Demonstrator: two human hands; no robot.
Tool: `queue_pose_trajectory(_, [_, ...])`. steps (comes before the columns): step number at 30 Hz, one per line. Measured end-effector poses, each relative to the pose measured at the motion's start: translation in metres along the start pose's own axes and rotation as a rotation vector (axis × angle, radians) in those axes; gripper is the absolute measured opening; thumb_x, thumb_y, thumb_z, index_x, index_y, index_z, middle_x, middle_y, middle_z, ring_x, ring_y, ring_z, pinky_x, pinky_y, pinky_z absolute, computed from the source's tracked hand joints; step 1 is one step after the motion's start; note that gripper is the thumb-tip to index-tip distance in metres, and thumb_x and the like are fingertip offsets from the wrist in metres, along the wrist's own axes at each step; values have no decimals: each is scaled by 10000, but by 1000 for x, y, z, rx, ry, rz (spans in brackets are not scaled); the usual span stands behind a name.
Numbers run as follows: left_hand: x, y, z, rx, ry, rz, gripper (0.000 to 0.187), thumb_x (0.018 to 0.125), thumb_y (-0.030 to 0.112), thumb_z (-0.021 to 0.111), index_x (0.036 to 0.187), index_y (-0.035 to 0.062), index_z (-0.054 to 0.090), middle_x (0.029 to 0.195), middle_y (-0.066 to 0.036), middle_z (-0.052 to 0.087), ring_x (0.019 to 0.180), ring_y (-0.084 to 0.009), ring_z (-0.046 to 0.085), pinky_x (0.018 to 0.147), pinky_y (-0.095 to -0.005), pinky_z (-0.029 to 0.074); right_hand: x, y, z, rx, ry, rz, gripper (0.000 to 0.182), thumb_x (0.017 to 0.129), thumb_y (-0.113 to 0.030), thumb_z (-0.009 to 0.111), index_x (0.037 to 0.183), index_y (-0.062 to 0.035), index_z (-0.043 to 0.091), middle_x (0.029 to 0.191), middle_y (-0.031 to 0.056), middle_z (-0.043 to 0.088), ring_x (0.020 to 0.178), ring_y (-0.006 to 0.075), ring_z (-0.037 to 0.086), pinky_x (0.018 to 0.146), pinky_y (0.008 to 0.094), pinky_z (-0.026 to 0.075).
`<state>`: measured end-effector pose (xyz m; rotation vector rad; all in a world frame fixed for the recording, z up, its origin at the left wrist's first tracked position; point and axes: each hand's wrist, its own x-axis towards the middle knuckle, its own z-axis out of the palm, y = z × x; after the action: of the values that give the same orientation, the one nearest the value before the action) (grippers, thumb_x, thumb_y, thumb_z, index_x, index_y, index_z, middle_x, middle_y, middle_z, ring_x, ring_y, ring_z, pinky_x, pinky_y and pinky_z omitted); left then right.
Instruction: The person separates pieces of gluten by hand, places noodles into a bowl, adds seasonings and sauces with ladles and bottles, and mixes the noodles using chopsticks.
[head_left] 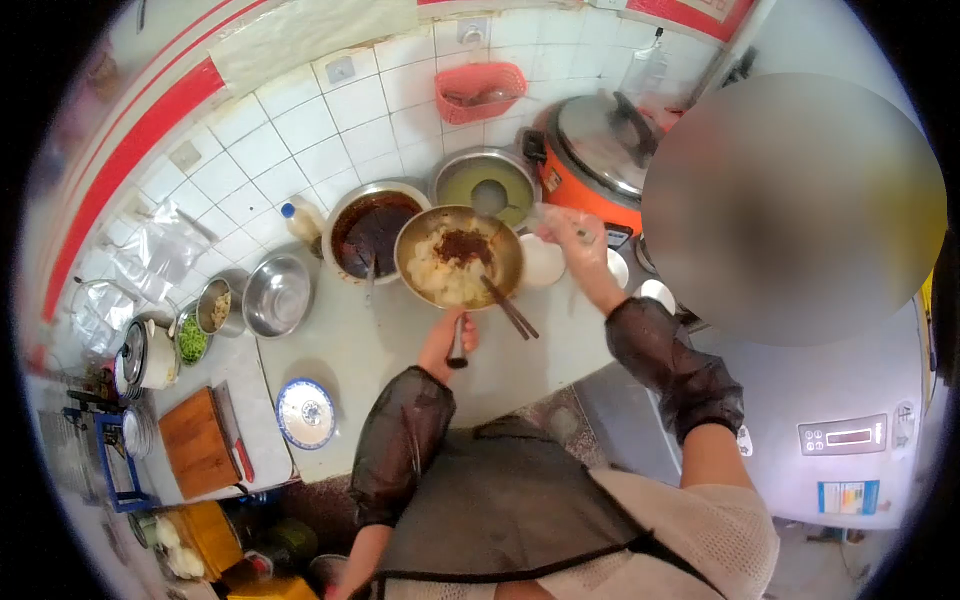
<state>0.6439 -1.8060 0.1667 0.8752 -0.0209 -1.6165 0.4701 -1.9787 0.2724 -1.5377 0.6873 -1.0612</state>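
My left hand (pixel 451 343) is wrapped round the handle of a steel pan (pixel 408 243), which holds pale food (pixel 452 283) topped with dark red sauce (pixel 465 246). A pair of brown chopsticks (pixel 510 307) leans in the pan over its lower right rim. My right hand (pixel 585 246), to the right of the pan, has its fingers closed around the handle of a ladle (pixel 490 197); the ladle's bowl is over the pot of yellowish-green liquid (pixel 460 189) behind the pan. A pot of dark red sauce (pixel 375 228) with a spoon in it stands just left of the pan.
An orange cooker (pixel 592 200) stands at the back right, below a red wall basket (pixel 480 92). White bowls (pixel 541 262) sit beside my right hand. To the left are an empty steel bowl (pixel 278 295), a patterned plate (pixel 305 412), a cutting board (pixel 201 443) and a knife (pixel 243 459).
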Motion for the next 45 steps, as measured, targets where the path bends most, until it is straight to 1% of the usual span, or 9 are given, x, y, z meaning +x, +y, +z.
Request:
queue_pose_trajectory(7, [-15, -2, 5, -63, -99, -23, 206, 965, 237, 423, 877, 50, 417, 721, -21, 410, 525, -89, 361, 430, -253, 352, -63, 20, -18, -786, -131, -671, 253, 818, -21, 559, 1069, -12, 589, 996, 175, 607, 928, 341, 578, 820, 399, 461])
queue_pose_trajectory(14, [-42, -21, -10, -4, -92, -39, 210, 963, 241, 410, 877, 49, 413, 704, -15, 407, 494, -83, 353, 415, -241, 343, -111, 128, -58, -928, -26, -338, 220, 823, -52, 528, 1033, -26, 590, 965, 169, 602, 921, 359, 562, 793, 420, 460])
queue_pose_trajectory(17, [-44, -30, -20, 21, -62, -67, 209, 956, 238, 413, 872, 47, 411, 709, -18, 410, 501, -81, 361, 421, -237, 338, -113, 142, -51, -946, -41, -179, 159, 864, -110, 525, 957, -12, 609, 873, 153, 606, 844, 288, 590, 751, 372, 462])
queue_pose_trajectory(19, [-46, -33, -22, 39, -49, -69, 205, 952, 235, 418, 874, 46, 410, 712, -21, 412, 504, -84, 363, 427, -240, 340, -110, 145, -41, -508, 254, 171, 175, 891, -155, 535, 894, -5, 625, 768, 117, 599, 747, 194, 578, 698, 327, 449])
queue_pose_trajectory(29, [-28, -42, -20, 100, 15, -80, 219, 971, 246, 400, 863, 55, 398, 729, -24, 421, 539, -96, 358, 453, -260, 333, -95, 77, -45, -52, 468, 37, 246, 912, -181, 535, 927, 46, 628, 816, 49, 637, 774, 122, 576, 711, 251, 444])
queue_pose_trajectory(32, [-16, -41, -18, 104, -16, -90, 221, 979, 246, 392, 864, 58, 391, 731, -20, 408, 536, -97, 351, 454, -257, 333, -98, 38, -39, 115, 396, 99, 230, 916, -168, 528, 906, 40, 626, 811, 46, 634, 801, 121, 576, 714, 266, 447])
queue_pose_trajectory(37, [-16, -33, -7, 32, -75, -66, 222, 985, 243, 377, 871, 54, 385, 732, -17, 393, 534, -93, 349, 451, -248, 336, -106, 4, -33, -578, -32, -321, 157, 897, -96, 521, 936, 16, 623, 913, 130, 629, 822, 250, 599, 729, 310, 457])
queue_pose_trajectory(43, [-67, -16, -12, -65, -46, -17, 220, 980, 250, 386, 876, 56, 395, 724, -9, 396, 503, -82, 353, 425, -234, 336, -20, 91, -30, -927, -180, -822, 240, 842, -68, 533, 1076, -25, 559, 933, 199, 585, 849, 376, 553, 732, 442, 454])
queue_pose_trajectory(45, [-93, -9, -28, -76, -27, 5, 218, 975, 252, 397, 877, 57, 399, 720, -6, 398, 489, -80, 355, 414, -229, 333, 5, 124, -14, -921, -223, -682, 253, 845, -94, 541, 1086, -19, 563, 972, 201, 585, 871, 385, 543, 738, 434, 443])
